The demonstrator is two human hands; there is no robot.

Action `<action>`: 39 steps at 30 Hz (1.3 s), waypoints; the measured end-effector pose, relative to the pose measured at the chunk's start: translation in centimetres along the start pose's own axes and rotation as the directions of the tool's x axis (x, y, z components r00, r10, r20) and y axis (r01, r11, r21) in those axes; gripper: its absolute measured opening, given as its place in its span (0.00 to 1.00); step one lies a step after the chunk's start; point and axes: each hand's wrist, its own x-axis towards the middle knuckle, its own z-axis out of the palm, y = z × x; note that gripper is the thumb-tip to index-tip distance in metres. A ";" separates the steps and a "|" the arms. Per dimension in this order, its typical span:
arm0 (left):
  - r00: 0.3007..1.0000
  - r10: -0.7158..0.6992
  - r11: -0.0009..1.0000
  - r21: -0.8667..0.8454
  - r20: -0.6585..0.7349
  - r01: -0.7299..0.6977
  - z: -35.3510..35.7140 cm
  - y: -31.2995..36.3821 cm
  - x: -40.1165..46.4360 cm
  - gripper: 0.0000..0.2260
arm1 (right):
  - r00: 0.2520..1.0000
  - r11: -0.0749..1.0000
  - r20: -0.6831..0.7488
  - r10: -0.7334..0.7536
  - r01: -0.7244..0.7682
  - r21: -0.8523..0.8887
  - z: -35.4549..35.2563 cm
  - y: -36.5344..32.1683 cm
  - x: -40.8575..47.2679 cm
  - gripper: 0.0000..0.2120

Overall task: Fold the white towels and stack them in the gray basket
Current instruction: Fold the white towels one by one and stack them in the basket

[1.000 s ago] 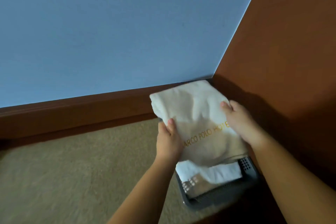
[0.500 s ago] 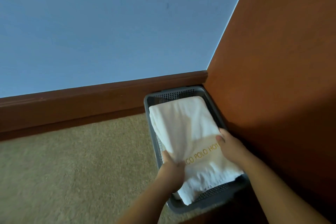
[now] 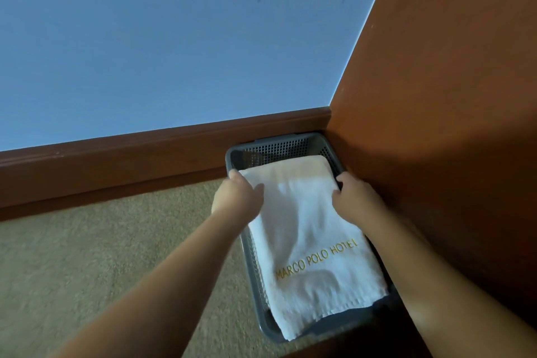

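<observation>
A folded white towel [image 3: 308, 244] with "MARCO POLO HOTEL" stitched in gold lies in the gray mesh basket [image 3: 277, 145], which sits on the beige carpet [image 3: 116, 253] tucked into the corner where the blue wall [image 3: 174, 38] meets the orange-brown wall [image 3: 450, 96]. The towel's near corner hangs over the basket's front rim.

Both hands are at the towel's far end. The left hand [image 3: 236, 197] has its fingers curled round the far left corner, thumb lying on top of the cloth. The right hand [image 3: 353, 197] grips the right edge, fingers bent over and down beside the basket's right wall. A dark wooden skirting board [image 3: 130, 160] runs along the foot of the blue wall, just behind the basket.
</observation>
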 end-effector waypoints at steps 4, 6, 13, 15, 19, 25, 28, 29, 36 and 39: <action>0.999 -0.008 1.000 -0.011 0.041 0.009 -0.3 0.1 4.4 0.20 | 0.997 0.996 0.052 0.064 -0.067 0.059 0.5 -1.6 5.2 0.19; 1.000 -0.003 0.997 -0.072 -0.001 0.003 0.1 -0.5 5.6 0.14 | 0.990 0.989 0.085 0.111 -0.119 0.093 1.5 -1.5 6.6 0.21; 0.987 0.054 0.947 -0.306 -0.154 -0.099 1.4 -1.1 5.6 0.19 | 0.991 0.953 -0.086 0.104 -0.075 0.293 2.4 -0.8 6.8 0.19; 0.983 0.054 0.933 -0.341 -0.175 -0.112 1.6 -0.9 5.3 0.18 | 0.986 0.956 -0.144 0.086 -0.041 0.291 2.7 -0.6 6.6 0.18; 0.984 0.075 0.921 -0.367 -0.164 -0.131 1.4 -0.6 4.7 0.18 | 0.988 0.970 -0.142 0.066 -0.030 0.242 3.0 -0.6 6.0 0.18; 0.986 0.103 0.890 -0.430 -0.134 -0.152 1.5 -0.9 4.5 0.21 | 0.980 0.976 -0.097 0.176 -0.161 0.147 2.9 -1.6 5.8 0.20; 0.989 0.122 0.902 -0.405 -0.087 -0.147 1.3 -0.9 4.2 0.23 | 0.968 0.983 -0.171 0.185 -0.179 0.047 3.2 -2.3 5.0 0.21; 0.988 0.131 0.926 -0.346 -0.077 -0.150 1.1 -0.7 4.1 0.24 | 0.963 0.989 -0.229 0.144 -0.144 0.016 3.3 -2.5 4.9 0.20; 0.907 0.412 0.830 0.373 0.092 -0.415 4.9 0.2 0.9 0.42 | 0.942 0.925 0.002 -0.336 0.331 -0.186 6.6 -3.2 6.1 0.31; 0.901 0.368 0.791 0.432 0.231 -0.434 7.1 -1.5 2.5 0.53 | 0.947 0.927 0.084 -0.311 0.322 -0.191 8.2 -1.9 7.1 0.32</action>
